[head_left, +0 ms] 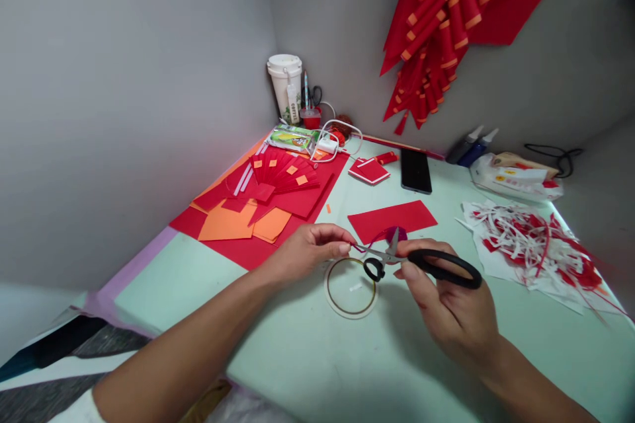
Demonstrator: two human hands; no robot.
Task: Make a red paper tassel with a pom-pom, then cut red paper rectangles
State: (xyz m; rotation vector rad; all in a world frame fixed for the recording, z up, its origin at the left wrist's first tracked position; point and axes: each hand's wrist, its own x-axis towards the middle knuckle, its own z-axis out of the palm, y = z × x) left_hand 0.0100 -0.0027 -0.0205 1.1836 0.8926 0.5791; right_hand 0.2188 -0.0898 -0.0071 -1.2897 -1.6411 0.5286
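My left hand (311, 246) is closed in a pinch on the end of a thin dark red cord (362, 250). The black-handled scissors (444, 267) rest in my right hand (459, 317), their blades spread apart and pointing left toward the cord near my left fingertips. Whether the blades touch the cord I cannot tell. Behind the blades sits a small purple thing, perhaps a spool of thread (403, 234), partly hidden. Below them a thin roll of tape (347, 314) lies flat on the table. Just beyond is a red paper rectangle (397, 217).
Red and orange paper pieces (228, 219) and a pleated red fan (285, 170) cover the left side. A phone (415, 170), small red cards (370, 172) and a white cup (284, 82) stand or lie farther back. Paper scraps (533, 244) are heaped at right. Red paper firecrackers (449, 13) hang on the wall.
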